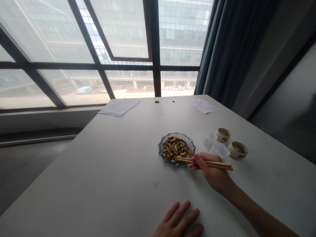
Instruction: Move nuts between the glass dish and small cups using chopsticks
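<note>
A scalloped glass bowl [161,158] holds a heap of mixed nuts [176,147], with peanuts and darker pieces among them. My right hand [209,171] grips a pair of wooden chopsticks [218,164] from the bowl's right side. Their tips reach into the nuts near the front rim; whether a nut sits between them I cannot tell. Flat on the table at the near edge of the view lies my left hand [179,222], fingers spread and nothing in it.
Right of the bowl stand two clear plastic cups [208,137] and two cream ceramic cups [237,150] with dark markings. Paper stacks [119,107] and loose sheets [203,106] lie at the far end of the white table [111,164]. Windows and a dark curtain [229,49] rise behind.
</note>
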